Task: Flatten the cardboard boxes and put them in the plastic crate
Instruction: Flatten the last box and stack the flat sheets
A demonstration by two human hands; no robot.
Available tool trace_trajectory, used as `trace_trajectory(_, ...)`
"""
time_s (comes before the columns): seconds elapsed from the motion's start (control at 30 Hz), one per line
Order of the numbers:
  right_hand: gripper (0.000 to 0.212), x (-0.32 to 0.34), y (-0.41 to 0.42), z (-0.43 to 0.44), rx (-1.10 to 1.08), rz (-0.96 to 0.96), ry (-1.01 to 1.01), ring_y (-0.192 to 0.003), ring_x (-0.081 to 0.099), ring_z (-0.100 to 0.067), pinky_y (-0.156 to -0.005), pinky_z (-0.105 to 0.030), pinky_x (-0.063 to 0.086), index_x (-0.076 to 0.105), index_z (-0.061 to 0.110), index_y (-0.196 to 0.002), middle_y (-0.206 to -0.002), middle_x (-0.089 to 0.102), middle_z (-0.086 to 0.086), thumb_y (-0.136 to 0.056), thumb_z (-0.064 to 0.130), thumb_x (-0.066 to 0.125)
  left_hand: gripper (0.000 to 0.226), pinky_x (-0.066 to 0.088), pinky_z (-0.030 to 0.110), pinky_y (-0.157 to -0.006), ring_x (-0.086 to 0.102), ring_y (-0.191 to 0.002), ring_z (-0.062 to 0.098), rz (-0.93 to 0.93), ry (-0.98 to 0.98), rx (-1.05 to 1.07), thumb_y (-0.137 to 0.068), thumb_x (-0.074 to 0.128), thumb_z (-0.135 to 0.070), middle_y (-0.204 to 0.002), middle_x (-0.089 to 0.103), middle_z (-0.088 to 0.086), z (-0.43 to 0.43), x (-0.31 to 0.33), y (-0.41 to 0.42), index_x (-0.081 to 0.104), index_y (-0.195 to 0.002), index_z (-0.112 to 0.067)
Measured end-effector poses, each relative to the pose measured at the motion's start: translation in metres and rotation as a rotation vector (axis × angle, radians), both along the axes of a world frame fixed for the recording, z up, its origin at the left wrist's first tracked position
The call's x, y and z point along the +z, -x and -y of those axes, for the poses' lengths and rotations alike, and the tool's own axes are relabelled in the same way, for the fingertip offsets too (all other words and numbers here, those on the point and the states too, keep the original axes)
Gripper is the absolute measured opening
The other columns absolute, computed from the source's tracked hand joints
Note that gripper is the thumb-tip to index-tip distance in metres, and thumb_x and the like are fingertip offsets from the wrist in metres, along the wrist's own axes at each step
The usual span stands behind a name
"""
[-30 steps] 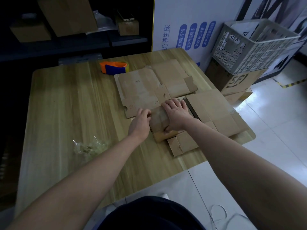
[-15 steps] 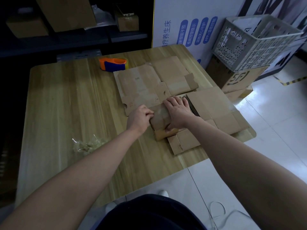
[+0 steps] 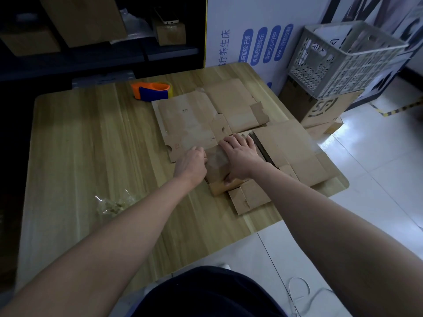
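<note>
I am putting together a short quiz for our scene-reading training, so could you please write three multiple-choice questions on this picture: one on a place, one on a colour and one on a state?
1. Where does the plastic crate stand?
A) on a chair
B) on a printed cardboard box right of the table
C) on the dark shelf

2. What colours is the tape dispenser?
A) orange and blue
B) green and white
C) all black

3. What is the right hand doing?
A) lifting the plastic crate
B) hanging idle
C) pressing flat on the small box

Answers:
1 B, the crate sits on top of the printed box beside the table.
2 A, it has an orange body with a blue part.
3 C, its straight fingers lie across the box top.
</note>
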State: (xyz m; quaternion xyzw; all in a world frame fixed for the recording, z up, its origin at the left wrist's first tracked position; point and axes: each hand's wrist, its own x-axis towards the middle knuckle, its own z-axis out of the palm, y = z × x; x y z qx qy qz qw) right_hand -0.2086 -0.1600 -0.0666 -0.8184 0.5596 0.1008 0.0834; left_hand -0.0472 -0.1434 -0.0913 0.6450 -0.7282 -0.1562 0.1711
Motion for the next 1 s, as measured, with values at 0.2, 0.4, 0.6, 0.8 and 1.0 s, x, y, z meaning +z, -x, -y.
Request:
trace_trajectory(0.2, 0.125, 0.002, 0.000, -0.002, 0.024, -0.008, 0.006, -0.143, 0.004, -0.026, -0.113, -0.052, -0.005, 0.012, 0.022, -0.149, -0.151, 0.018, 0.000, -0.052, 0.053, 0.085, 0.020, 0.020, 0.022, -0.064, 0.035, -0.081, 0.015, -0.092, -0.052, -0.079, -0.088, 0.043, 0.003, -0.087, 0.039, -0.002, -0.004, -0.007, -0.004, 0.039, -0.079, -0.015)
trace_trajectory(0.4, 0.125, 0.000, 0.001, -0.002, 0.034, -0.010, -0.001, -0.143, 0.003, -0.026, -0.115, -0.052, -0.004, 0.012, 0.022, -0.149, -0.152, 0.017, 0.000, -0.052, 0.054, 0.085, 0.021, 0.023, 0.020, -0.070, 0.035, -0.087, 0.014, -0.361, -0.123, -0.137, -0.089, 0.046, 0.004, -0.086, 0.044, -0.004, -0.006, -0.011, -0.011, 0.046, -0.077, -0.013)
trace_trajectory(0.6, 0.124, 0.001, 0.000, 0.000, 0.020, 0.016, -0.028, -0.144, 0.002, -0.026, -0.114, -0.052, -0.006, 0.012, 0.023, -0.150, -0.153, 0.017, 0.000, -0.053, 0.052, 0.085, 0.019, 0.043, 0.031, -0.072, 0.050, -0.078, 0.020, -0.455, -0.274, -0.082, -0.089, 0.059, -0.015, -0.076, 0.052, -0.003, 0.000, 0.004, -0.015, 0.050, -0.073, -0.017)
trace_trajectory(0.8, 0.124, -0.001, -0.001, 0.002, 0.004, 0.026, -0.021, -0.144, 0.003, -0.027, -0.114, -0.052, -0.005, 0.013, 0.022, -0.149, -0.153, 0.018, 0.000, -0.053, 0.051, 0.085, 0.032, 0.043, 0.045, -0.087, 0.058, -0.083, 0.027, -0.302, -0.235, -0.005, -0.079, 0.071, -0.039, -0.074, 0.057, -0.002, 0.000, 0.019, 0.000, 0.047, -0.094, -0.026)
trace_trajectory(1.0, 0.128, -0.006, 0.008, 0.005, -0.024, 0.061, -0.034, -0.143, 0.004, -0.025, -0.114, -0.049, -0.005, 0.013, 0.023, -0.149, -0.152, 0.018, 0.002, -0.049, 0.053, 0.086, 0.010, 0.037, 0.043, -0.097, 0.046, -0.103, 0.023, -0.386, -0.205, 0.009, -0.077, 0.074, -0.030, -0.082, 0.048, -0.012, 0.003, 0.014, 0.012, 0.065, -0.081, -0.032)
